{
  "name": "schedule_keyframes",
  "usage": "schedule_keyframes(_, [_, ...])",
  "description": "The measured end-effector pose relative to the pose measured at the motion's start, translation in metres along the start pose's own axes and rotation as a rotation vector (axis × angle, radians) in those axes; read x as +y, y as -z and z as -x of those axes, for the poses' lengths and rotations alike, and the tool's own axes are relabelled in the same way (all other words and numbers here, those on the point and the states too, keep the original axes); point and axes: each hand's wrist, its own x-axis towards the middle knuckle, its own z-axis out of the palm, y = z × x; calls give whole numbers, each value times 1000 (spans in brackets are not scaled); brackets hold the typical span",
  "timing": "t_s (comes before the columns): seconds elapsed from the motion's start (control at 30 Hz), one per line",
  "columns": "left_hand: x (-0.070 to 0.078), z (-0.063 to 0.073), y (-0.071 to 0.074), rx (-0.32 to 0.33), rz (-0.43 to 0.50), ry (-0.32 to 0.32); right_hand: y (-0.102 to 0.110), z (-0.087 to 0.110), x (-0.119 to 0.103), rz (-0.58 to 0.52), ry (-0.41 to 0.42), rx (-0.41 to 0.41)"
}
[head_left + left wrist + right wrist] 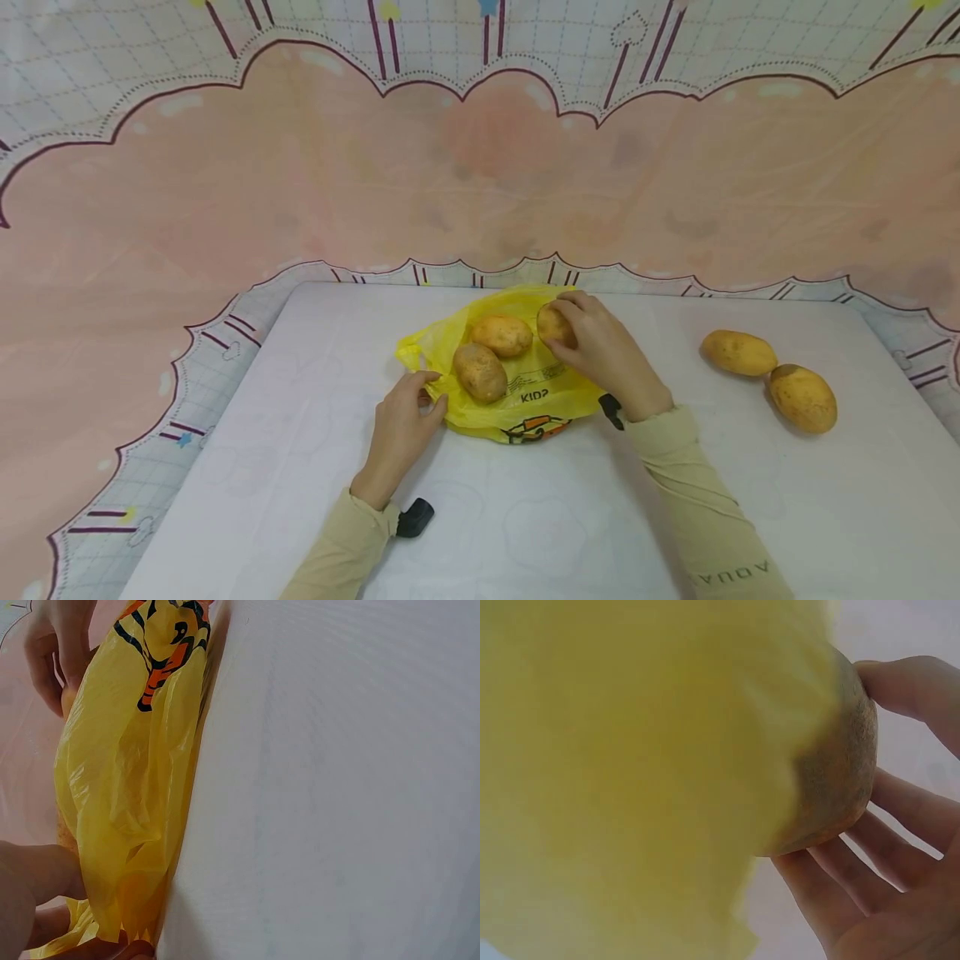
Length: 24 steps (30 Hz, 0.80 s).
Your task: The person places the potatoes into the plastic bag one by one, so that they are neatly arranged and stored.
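Observation:
A yellow plastic bag (480,421) with printed letters and an orange figure lies on the white table. Two potatoes, one farther back (501,335) and one nearer the front (480,372), rest on its left part. At the bag's left edge, my left hand (401,425) pinches the plastic between thumb and fingers; the left wrist view shows the bag (127,772) bunched there. My right hand (607,346) grips a third potato (553,327) at the bag's right side. In the right wrist view, yellow plastic covers part of that potato (836,765).
To the right, two more potatoes, one at the back (738,352) and one in front (802,398), lie close together on the white tabletop (525,517). Behind the table hangs a pink patterned cloth (450,183). Each sleeve has a small black device at the wrist.

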Motion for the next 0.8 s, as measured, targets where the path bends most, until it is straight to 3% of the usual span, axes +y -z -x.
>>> schedule_keyframes(0.8, [0,1,0,-4,-6,13,-19,-14,6,30,-30,-54])
